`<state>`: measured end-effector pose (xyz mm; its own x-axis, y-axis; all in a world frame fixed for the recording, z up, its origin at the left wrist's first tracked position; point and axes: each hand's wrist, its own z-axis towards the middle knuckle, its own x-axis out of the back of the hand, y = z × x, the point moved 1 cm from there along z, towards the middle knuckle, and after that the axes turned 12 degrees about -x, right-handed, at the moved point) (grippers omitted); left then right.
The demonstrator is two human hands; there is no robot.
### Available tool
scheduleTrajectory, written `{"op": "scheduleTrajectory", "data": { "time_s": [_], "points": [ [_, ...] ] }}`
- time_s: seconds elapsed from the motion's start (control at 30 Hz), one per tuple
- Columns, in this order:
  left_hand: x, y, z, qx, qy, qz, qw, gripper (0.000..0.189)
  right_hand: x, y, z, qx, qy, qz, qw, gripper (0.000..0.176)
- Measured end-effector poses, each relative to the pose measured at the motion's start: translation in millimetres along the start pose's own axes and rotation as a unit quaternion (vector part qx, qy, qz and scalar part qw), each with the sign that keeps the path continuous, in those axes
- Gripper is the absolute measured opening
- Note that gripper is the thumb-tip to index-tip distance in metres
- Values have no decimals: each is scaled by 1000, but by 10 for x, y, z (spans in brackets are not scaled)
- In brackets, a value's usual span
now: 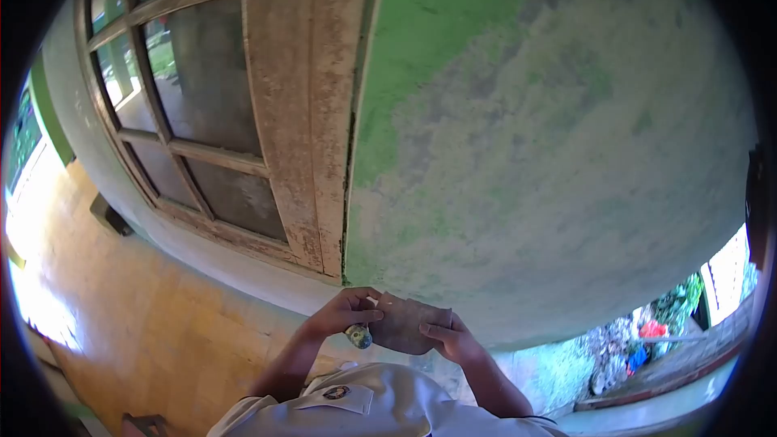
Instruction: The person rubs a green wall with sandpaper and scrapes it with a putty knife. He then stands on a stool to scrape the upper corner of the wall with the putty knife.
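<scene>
A brownish-grey sheet that looks like sandpaper (pixel 402 325) is stretched between my two hands, in front of my chest and close to the wall. My left hand (pixel 344 313) pinches its left edge between thumb and fingers. From beneath that same hand pokes a rounded, paint-speckled end (pixel 358 336), perhaps a tool handle; the rest of it is hidden. On the other side, my right hand (pixel 452 335) grips the right edge of the sheet, thumb on top.
Ahead stands a wall (pixel 518 162) with patchy green paint and bare grey areas. A worn wooden window frame (pixel 299 113) with glass panes is at the left. Tan floor tiles (pixel 186 307) lie below. Plants and a red item (pixel 652 329) show at the far right.
</scene>
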<state>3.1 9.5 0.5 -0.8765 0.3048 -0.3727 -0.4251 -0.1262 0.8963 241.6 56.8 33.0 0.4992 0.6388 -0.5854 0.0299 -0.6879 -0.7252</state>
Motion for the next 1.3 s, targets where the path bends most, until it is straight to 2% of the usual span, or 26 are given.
{"op": "scheduleTrajectory", "data": {
  "time_s": [0.07,0.1,0.13,0.17,0.23,0.3,0.37,0.43,0.5,0.53,0.6,0.67,0.73,0.8,0.83,0.9,0.93,0.97,1.03,1.07,1.13,1.2,1.23,1.27,1.3],
  "points": [
    [-60,12,12,29,8,25,999,44,-96,-218,-184,8,97,-229,968,39],
    [-31,37,-13,6,14,9,1000,44,-304,-414,-253,-5,101,-253,962,39],
    [14,83,-33,-3,27,12,1000,44,-489,-634,-298,141,90,-412,896,38],
    [32,107,-73,-10,40,13,999,43,-664,-833,-355,278,74,-546,787,37],
    [34,104,-143,-23,55,11,998,43,-889,-1213,-446,445,47,-605,658,37],
    [46,90,-167,-4,47,8,999,43,-1171,-1701,-528,541,66,-649,531,38],
    [26,77,-187,-13,44,14,999,43,-1479,-2170,-510,602,152,-698,357,39],
    [23,99,-214,-19,40,22,999,43,-1729,-2566,-484,589,275,-741,169,41],
    [27,147,-250,6,29,5,1000,45,-1907,-2855,-352,567,317,-753,104,46],
    [34,166,-269,6,31,7,999,45,-1938,-2924,-243,570,316,-751,105,46],
    [38,171,-304,3,38,-2,999,46,-1935,-2922,68,525,394,-753,31,51],
    [72,119,-341,0,42,-9,999,46,-1768,-2632,456,416,415,-808,-28,51],
    [103,113,-365,-2,45,-14,999,46,-1453,-2159,786,327,286,-900,-40,51],
    [118,128,-398,5,54,-14,998,46,-1279,-1731,897,234,173,-952,-92,54],
    [128,117,-420,8,54,-13,998,46,-1244,-1757,888,234,175,-952,-89,54],
    [178,120,-440,-14,49,-27,998,47,-1242,-1974,799,268,259,-768,-522,55],
    [208,140,-451,-14,49,-25,998,47,-1434,-2196,667,293,289,-884,-223,57],
    [233,145,-467,-4,62,-21,998,45,-1671,-2466,484,286,287,-909,97,60],
    [259,97,-488,9,73,-23,997,44,-1870,-2924,154,384,456,-802,-6,69],
    [291,52,-488,17,78,-22,997,38,-1892,-2988,107,380,458,-803,-6,69],
    [336,6,-482,28,80,-21,996,33,-1919,-3035,26,520,461,-719,7,78],
    [364,11,-476,60,8,-8,998,25,-1708,-2625,392,409,411,-810,88,85],
    [366,23,-473,63,2,-5,998,25,-1814,-2311,537,209,382,-892,122,89],
    [346,29,-465,58,-6,-8,998,25,-1447,-2066,723,252,252,-925,133,89],
    [321,26,-444,53,-17,-10,998,27,-1245,-1764,832,208,195,-955,88,86]
  ]
}}
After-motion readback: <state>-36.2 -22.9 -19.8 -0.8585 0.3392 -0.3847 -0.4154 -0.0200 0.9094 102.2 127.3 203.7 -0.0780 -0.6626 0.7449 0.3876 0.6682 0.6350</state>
